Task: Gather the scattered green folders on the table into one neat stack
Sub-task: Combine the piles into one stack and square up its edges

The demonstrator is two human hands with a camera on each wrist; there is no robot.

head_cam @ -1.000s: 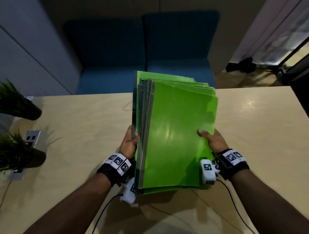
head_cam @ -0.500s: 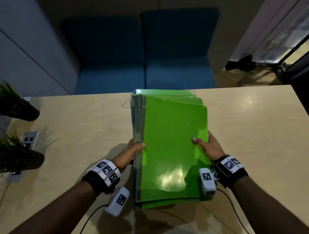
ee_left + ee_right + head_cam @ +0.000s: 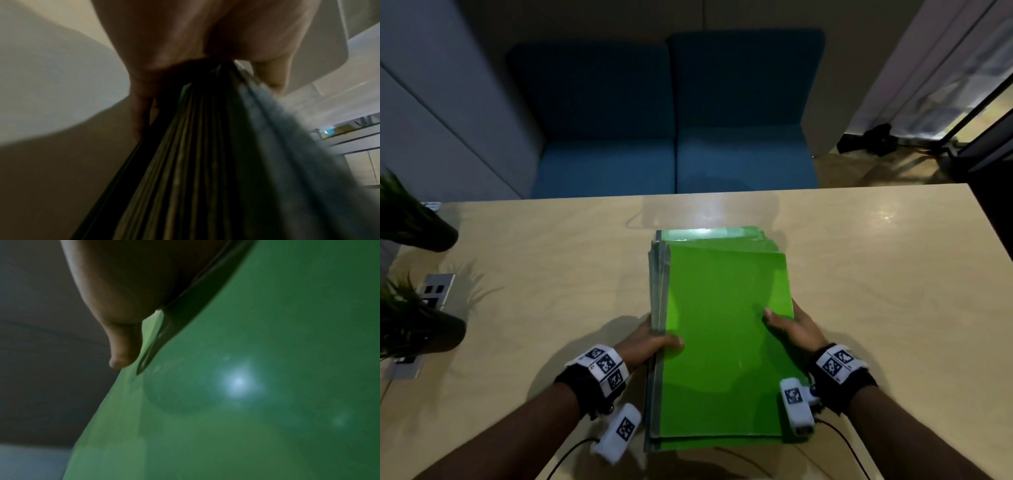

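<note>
A stack of several green folders (image 3: 722, 335) lies nearly flat on the wooden table (image 3: 551, 274), its far edges slightly fanned. My left hand (image 3: 650, 342) grips the stack's left spine side, thumb on top and fingers underneath. My right hand (image 3: 791, 329) holds the right edge, thumb lying on the top cover. In the left wrist view the folder spines (image 3: 205, 162) run between thumb and fingers (image 3: 141, 113). The right wrist view is filled by the glossy green cover (image 3: 246, 402) with my thumb (image 3: 121, 345) on it.
Two potted plants (image 3: 410, 219) (image 3: 410, 322) stand at the table's left edge beside a power socket plate (image 3: 436, 291). A blue sofa (image 3: 671, 137) sits beyond the far edge. Bare table surface lies on both sides of the stack.
The stack was held tilted up off the table a second ago. It has come down toward me and now lies almost flat, both hands still holding its sides.
</note>
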